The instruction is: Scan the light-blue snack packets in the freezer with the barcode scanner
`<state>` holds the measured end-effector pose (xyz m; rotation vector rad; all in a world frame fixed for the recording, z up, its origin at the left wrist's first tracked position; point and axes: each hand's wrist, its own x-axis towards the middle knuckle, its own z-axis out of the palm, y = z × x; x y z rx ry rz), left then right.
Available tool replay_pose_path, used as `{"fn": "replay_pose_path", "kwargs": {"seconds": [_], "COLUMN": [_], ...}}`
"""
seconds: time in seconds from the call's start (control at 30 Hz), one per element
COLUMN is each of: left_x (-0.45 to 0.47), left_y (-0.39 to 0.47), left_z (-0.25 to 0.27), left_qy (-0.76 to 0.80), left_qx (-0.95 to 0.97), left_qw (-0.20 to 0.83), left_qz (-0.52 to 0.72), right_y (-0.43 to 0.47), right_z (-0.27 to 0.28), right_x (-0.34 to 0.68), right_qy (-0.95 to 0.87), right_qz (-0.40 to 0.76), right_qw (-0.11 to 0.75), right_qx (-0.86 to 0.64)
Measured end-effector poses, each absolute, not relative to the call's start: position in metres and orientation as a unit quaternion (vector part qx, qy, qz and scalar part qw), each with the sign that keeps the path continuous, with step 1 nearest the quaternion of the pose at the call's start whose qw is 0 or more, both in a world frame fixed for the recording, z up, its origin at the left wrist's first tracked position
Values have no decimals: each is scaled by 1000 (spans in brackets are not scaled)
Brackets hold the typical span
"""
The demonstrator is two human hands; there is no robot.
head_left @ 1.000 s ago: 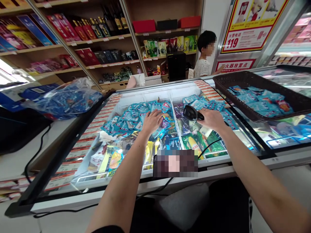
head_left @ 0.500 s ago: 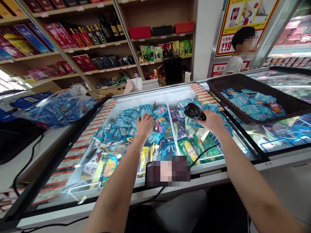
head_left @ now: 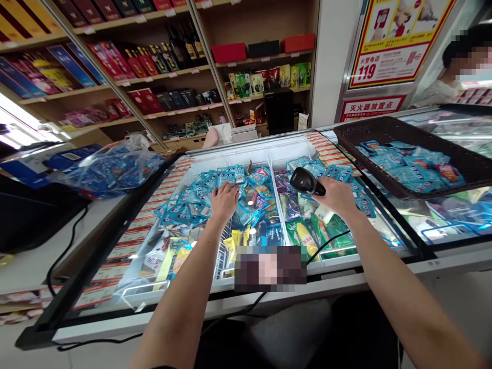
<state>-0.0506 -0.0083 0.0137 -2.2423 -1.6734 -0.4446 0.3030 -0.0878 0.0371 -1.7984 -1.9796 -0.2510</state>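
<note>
My left hand is open, its fingers spread over small blue snack packets scattered on the freezer's glass top. Just beyond its fingertips lies another blue packet. My right hand is wrapped round the handle of a black barcode scanner, whose head points left, toward the packets near my left hand. More blue packets lie beyond and beside the right hand. The scanner's black cable runs down toward the front edge.
A dark brown basket of blue packets stands at the right. On the left sits a clear plastic bag of blue packets. A phone-like object, blurred out, lies at the front edge. A person is at the far right, with shelves behind.
My left hand has shifted slightly left over the packets, and two packets now show side by side beyond it. The scanner stays in my right hand. The person has moved right.
</note>
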Motion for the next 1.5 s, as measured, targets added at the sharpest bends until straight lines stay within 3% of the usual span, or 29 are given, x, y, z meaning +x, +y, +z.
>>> {"fn": "replay_pose_path", "kwargs": {"seconds": [0.27, 0.57, 0.8, 1.2, 1.5], "left_x": [-13, 136, 224, 159, 143], "left_y": [-8, 8, 48, 24, 15], "left_z": [30, 32, 34, 25, 20], "left_qy": [-550, -466, -472, -478, -466], "left_qx": [-800, -861, -872, -873, -859], "left_qw": [163, -2, -55, -32, -52], "left_qz": [-178, -205, -120, -91, -204], "right_y": [-79, -69, -60, -60, -65], "right_z": [51, 56, 46, 44, 40], "right_x": [315, 360, 372, 371, 371], "right_qy": [-605, -520, -473, -470, -473], "right_qz": [-45, 18, 85, 64, 93], "right_qw": [323, 397, 466, 471, 460], "right_qx": [-726, -757, -743, -744, -746]}}
